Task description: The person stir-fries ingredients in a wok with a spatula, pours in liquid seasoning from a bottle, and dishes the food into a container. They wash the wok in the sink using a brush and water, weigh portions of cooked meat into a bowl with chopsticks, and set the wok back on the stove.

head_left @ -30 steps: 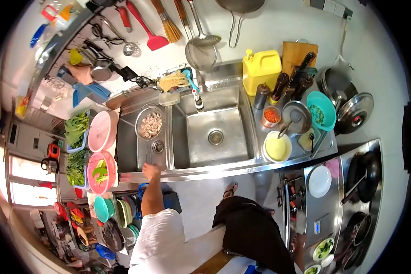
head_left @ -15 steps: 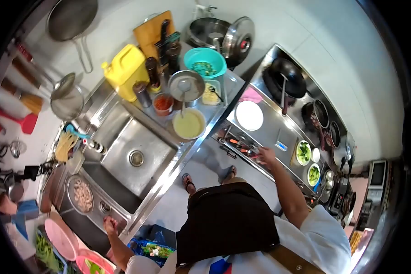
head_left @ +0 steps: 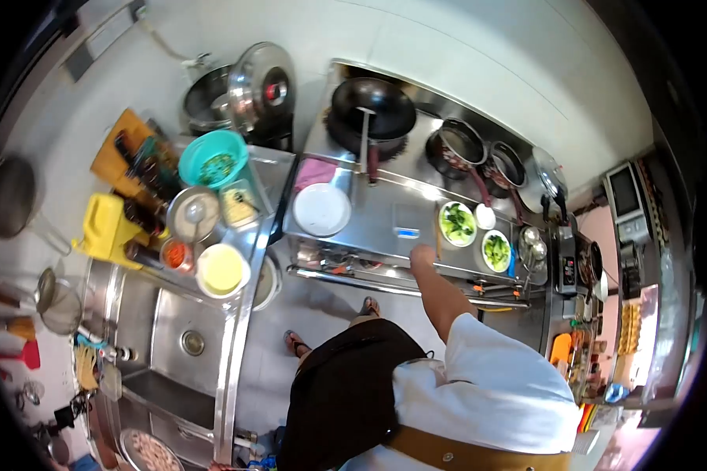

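My right hand (head_left: 423,254) is at the front edge of the steel stove counter (head_left: 369,206), seen from its back, with the fingers hidden. Close to it on the counter lies a small flat item with a blue label (head_left: 407,233). Two white bowls of green vegetables, one nearer (head_left: 457,224) and one farther right (head_left: 496,251), stand beyond it. At the bottom edge by the sink, a sliver of what looks like my left hand (head_left: 221,466) shows, its fingers not readable. Close by in the sink is a strainer of pale meat pieces (head_left: 151,453).
A wok (head_left: 371,110) and two saucepans sit at the back of the stove. A white plate (head_left: 322,209) lies left of my right hand. Left, a side counter holds a turquoise basin (head_left: 212,157), a yellow jug (head_left: 106,228) and a yellow-filled bowl (head_left: 222,270) beside the sink (head_left: 188,314).
My view has turned right toward the stove. My right hand has moved from above the utensil rack below the counter up to the counter's front edge. My left hand has nearly left the picture.
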{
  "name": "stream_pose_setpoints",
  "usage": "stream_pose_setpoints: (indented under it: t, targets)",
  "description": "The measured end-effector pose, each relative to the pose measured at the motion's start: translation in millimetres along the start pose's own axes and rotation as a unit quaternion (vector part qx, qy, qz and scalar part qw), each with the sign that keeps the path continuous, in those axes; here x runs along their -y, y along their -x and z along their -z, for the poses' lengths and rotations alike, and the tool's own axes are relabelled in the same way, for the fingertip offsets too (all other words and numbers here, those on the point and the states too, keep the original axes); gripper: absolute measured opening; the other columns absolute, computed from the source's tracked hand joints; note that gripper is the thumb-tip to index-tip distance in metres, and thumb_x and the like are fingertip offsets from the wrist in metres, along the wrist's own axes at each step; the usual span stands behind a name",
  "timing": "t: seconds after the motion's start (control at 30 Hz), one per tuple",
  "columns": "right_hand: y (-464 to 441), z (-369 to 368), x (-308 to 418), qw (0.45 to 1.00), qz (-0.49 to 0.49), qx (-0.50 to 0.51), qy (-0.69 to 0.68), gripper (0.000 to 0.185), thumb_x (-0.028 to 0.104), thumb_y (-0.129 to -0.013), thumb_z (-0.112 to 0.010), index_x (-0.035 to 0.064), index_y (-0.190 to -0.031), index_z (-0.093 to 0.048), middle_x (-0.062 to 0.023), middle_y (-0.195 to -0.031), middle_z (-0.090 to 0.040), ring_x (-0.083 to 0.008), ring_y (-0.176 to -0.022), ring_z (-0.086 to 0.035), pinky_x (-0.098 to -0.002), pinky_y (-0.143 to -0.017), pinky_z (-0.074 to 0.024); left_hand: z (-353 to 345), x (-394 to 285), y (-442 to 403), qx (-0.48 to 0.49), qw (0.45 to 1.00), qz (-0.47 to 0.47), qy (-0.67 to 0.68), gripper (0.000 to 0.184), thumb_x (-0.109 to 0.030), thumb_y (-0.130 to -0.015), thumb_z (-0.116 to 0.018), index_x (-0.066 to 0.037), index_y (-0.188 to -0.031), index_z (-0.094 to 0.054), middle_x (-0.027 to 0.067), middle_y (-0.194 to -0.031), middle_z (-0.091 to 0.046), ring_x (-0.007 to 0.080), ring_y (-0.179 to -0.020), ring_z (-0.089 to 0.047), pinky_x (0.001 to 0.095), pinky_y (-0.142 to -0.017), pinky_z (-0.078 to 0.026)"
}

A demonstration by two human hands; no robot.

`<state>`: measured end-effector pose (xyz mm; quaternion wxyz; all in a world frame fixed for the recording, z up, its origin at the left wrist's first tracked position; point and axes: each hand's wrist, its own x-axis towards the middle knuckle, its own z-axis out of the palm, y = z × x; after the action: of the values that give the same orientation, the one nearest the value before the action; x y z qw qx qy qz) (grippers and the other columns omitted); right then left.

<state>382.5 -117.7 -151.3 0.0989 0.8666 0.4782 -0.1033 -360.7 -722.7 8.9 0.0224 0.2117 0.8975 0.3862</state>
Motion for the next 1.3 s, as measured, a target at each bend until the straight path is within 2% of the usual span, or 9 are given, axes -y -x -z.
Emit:
stream_pose_setpoints:
  t: [0.1, 0.23, 0.33, 0.4, 0.5, 0.67, 0.73, 1.07, 1.3]
  targets:
    - [-30.1, 25.0, -91.6, 0.961, -0.245, -0.087, -0.095, 0.013, 0.02, -0.087, -0.065, 0.0116, -0.09, -0.074, -0.0078, -0.096, -0.074, -0.0245, -0.092, -0.072, -0.0352, -0.067, -0.0584, -19.2, -44.1, 63.7, -0.069, 0.996, 0.06, -0.025, 0.043, -0.04, -0.088, -0.054, -0.003, -0.072, -0.066, 0.0177, -0.072, -0.062, 0.0324, -0.064, -0.056, 0.0467, -0.055, -0.044]
    - [-148.7, -5.7, -264.5, 0.982, -0.069, -0.11, -0.133, 0.024, 0.025, -0.093, -0.061, 0.0028, -0.099, -0.068, -0.0161, -0.095, -0.07, -0.026, -0.072, -0.069, -0.0354, -0.055, -0.0535, -58.3, -119.4, 151.8, -0.02, 0.997, 0.071, -0.032, 0.033, -0.031, -0.097, -0.047, -0.005, -0.106, -0.064, 0.022, -0.1, -0.061, 0.0361, -0.089, -0.056, 0.0451, -0.079, -0.044]
    - [-190.1, 30.1, -276.8, 0.748, -0.198, -0.029, -0.633, 0.033, 0.033, -0.099, -0.053, 0.0001, -0.102, -0.057, -0.0173, -0.081, -0.066, -0.0243, -0.056, -0.06, -0.0367, -0.047, -0.0459, -98.6, -201.9, 194.6, 0.003, 0.996, 0.079, -0.046, 0.04, -0.024, -0.103, -0.041, -0.006, -0.132, -0.063, 0.0252, -0.122, -0.06, 0.0389, -0.108, -0.056, 0.0439, -0.098, -0.043]
    - [-187.3, 88.6, -257.3, 0.61, -0.318, 0.011, -0.726, 0.032, 0.03, -0.1, -0.047, -0.0007, -0.101, -0.056, -0.0178, -0.074, -0.065, -0.0246, -0.052, -0.056, -0.0372, -0.044, -0.042, -147.2, -230.0, 202.9, -0.117, 0.946, 0.185, 0.24, 0.024, -0.011, -0.092, -0.065, -0.012, -0.078, -0.045, -0.0013, -0.057, -0.042, 0.0104, -0.045, -0.039, 0.023, -0.042, -0.032]
    - [-204.6, 84.6, -259.7, 0.556, -0.389, 0.062, -0.731, 0.025, 0.015, -0.093, -0.043, -0.0002, -0.085, -0.061, -0.0188, -0.072, -0.064, -0.0253, -0.054, -0.057, -0.0401, -0.045, -0.0428, -161.5, -317.5, 242.8, -0.035, 0.959, 0.177, 0.221, 0.028, -0.007, -0.092, -0.064, -0.011, -0.077, -0.04, 0.0004, -0.052, -0.04, 0.0109, -0.04, -0.039, 0.0259, -0.038, -0.033]
    - [-189.1, 64.7, -289.3, 0.874, -0.095, -0.041, -0.476, 0.035, 0.024, -0.09, -0.052, 0.0001, -0.066, -0.061, -0.0117, -0.065, -0.065, -0.0225, -0.056, -0.063, -0.038, -0.05, -0.0493, -179.3, -395.0, 281.8, 0.108, 0.948, 0.144, 0.261, 0.031, -0.004, -0.092, -0.064, -0.013, -0.083, -0.036, 0.001, -0.055, -0.041, 0.0107, -0.041, -0.041, 0.0259, -0.036, -0.034]
    - [-170.3, 99.4, -279.4, 0.703, -0.319, -0.057, -0.633, 0.036, 0.027, -0.089, -0.054, -0.0008, -0.067, -0.061, -0.0096, -0.062, -0.064, -0.0219, -0.052, -0.063, -0.0365, -0.048, -0.0495, -187.5, -411.7, 289.3, 0.16, 0.944, 0.127, 0.257, 0.031, -0.001, -0.091, -0.063, -0.012, -0.084, -0.035, 0.0012, -0.055, -0.041, 0.0111, -0.041, -0.041, 0.0267, -0.035, -0.036]
    - [-89.0, 67.0, -189.5, 0.905, 0.11, -0.107, -0.397, 0.039, 0.026, -0.089, -0.055, -0.0037, -0.067, -0.068, -0.0133, -0.055, -0.065, -0.0215, -0.043, -0.061, -0.0373, -0.046, -0.0516, -230.3, -451.1, 307.6, 0.372, 0.877, 0.106, 0.286, 0.03, 0.002, -0.09, -0.064, -0.01, -0.083, -0.037, 0.0014, -0.06, -0.042, 0.014, -0.043, -0.048, 0.0307, -0.036, -0.044]
    - [-67.1, 126.9, -33.3, 0.895, 0.025, 0.159, -0.415, 0.036, 0.024, -0.088, -0.056, -0.0028, -0.067, -0.068, -0.0129, -0.058, -0.067, -0.023, -0.046, -0.063, -0.0376, -0.048, -0.0526, -235.1, -452.3, 291.6, 0.447, 0.847, 0.108, 0.267, 0.03, 0.006, -0.088, -0.064, -0.009, -0.082, -0.039, 0.0014, -0.06, -0.043, 0.0147, -0.043, -0.049, 0.0303, -0.036, -0.042]
